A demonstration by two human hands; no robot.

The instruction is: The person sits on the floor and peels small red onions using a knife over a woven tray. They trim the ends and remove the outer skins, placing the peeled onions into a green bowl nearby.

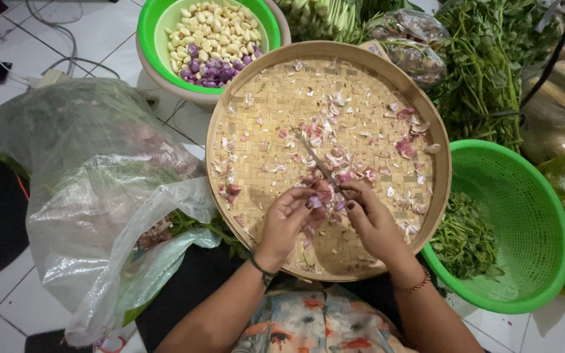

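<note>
Shallot x1, knife x1, hands x2.

Your white tiled floor carries a clear plastic bag at nine o'clock. A green basket sits at four, cables at eleven.

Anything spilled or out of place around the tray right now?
Nothing stands out. Peels lie scattered inside the woven tray. The left hand holds a shallot, the right hand a knife.

The woven bamboo tray looks matt and rough; the green plastic colander glossy; the plastic bag thin and crinkled.
</note>
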